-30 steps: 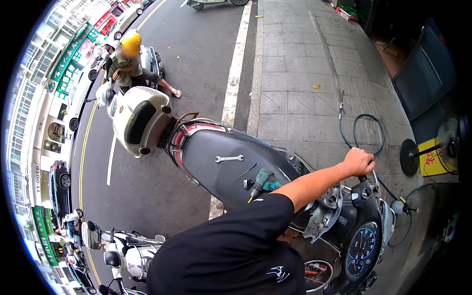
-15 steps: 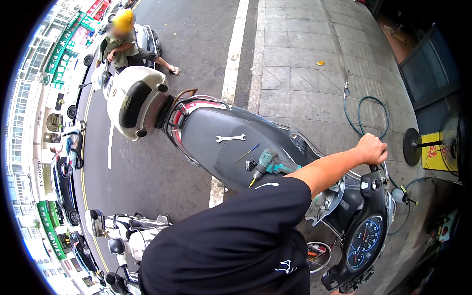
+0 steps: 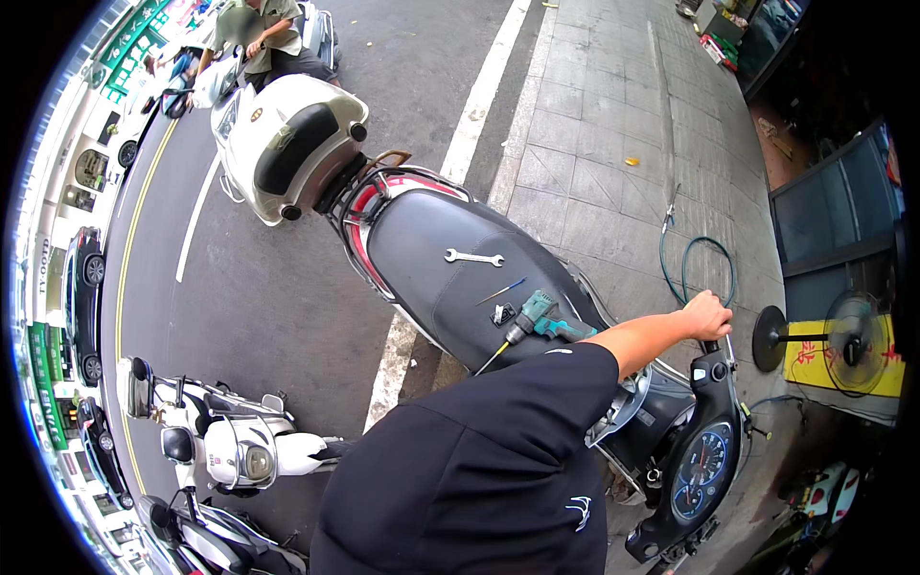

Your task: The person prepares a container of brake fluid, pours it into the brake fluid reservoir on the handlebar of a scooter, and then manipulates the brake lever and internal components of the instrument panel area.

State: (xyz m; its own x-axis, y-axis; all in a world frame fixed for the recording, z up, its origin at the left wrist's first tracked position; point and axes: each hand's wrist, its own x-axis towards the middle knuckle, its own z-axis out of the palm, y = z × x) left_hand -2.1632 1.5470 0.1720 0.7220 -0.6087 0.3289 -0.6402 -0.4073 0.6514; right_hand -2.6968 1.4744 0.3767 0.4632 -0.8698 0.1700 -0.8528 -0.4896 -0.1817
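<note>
Nearest, a black sleeve (image 3: 537, 383) and torso cover the lower middle, hiding whatever lies beneath them; the right hand cannot be made out. The left hand (image 3: 707, 314) is at three o'clock, its fingers curled around the left handlebar grip (image 3: 709, 346) and covering most of it, so only a short dark length shows at six o'clock from the knuckles. The thumb is hard to make out.

The grip belongs to a dark scooter lying diagonally across the view. Its handlebar cover is matte black, with a blue-ringed instrument dial (image 3: 702, 471) at four o'clock; the far bar end runs toward the lower edge. The forearm hides part of the exposed front bodywork.

On the smooth, black, scuffed seat (image 3: 412, 240), a teal drill (image 3: 537, 316) lies at nine o'clock from the hand, its butt end close against the forearm. Beside it sits a small black piece (image 3: 503, 313), too small to identify; toward ten o'clock rest a thin screwdriver (image 3: 501, 291) and a steel wrench (image 3: 473, 258).

Farther off, a fan (image 3: 853, 345) stands at three o'clock, its surroundings lost in shadow. At eleven, a seated person (image 3: 273, 43) is cut off by the top edge, head blurred.
</note>
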